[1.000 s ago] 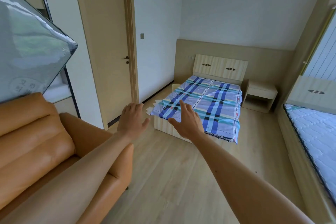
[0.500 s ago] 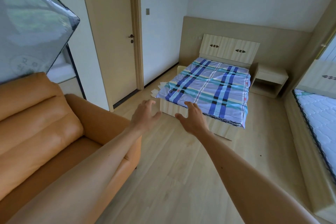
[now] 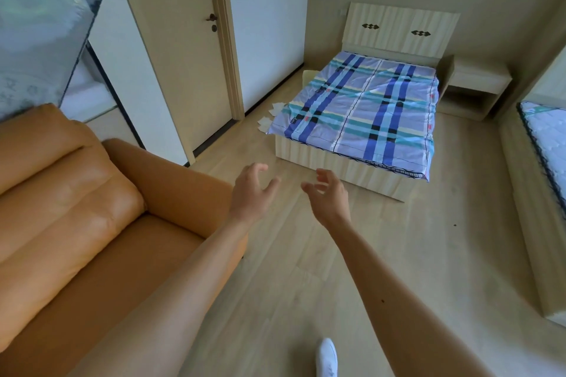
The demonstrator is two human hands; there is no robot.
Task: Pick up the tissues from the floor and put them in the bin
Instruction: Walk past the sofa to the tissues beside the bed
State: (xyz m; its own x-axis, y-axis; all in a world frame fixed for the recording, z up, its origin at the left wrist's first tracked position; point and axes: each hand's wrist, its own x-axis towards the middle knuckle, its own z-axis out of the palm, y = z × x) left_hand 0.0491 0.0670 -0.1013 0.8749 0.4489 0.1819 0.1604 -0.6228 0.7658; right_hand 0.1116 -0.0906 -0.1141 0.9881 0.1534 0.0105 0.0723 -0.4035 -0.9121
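Reaching forward over the floor (image 3: 306, 254), left hand (image 3: 251, 193) and right hand (image 3: 329, 196) hold nothing, fingers (image 3: 321, 176) loosely curled apart.

You had soft, even daylight in the room, bright without harsh patches. The floor (image 3: 428, 254) carried only faint shadows. A pale sheen lay on the plastic-wrapped panel (image 3: 39, 40) at upper left, which reflected greenish light. The wide lens bent the door frame (image 3: 225, 40) and the walls toward the edges. Your left hand (image 3: 249, 193) and right hand (image 3: 332, 197) were slightly smeared at the fingertips; the bed (image 3: 361, 107) stayed fairly sharp.
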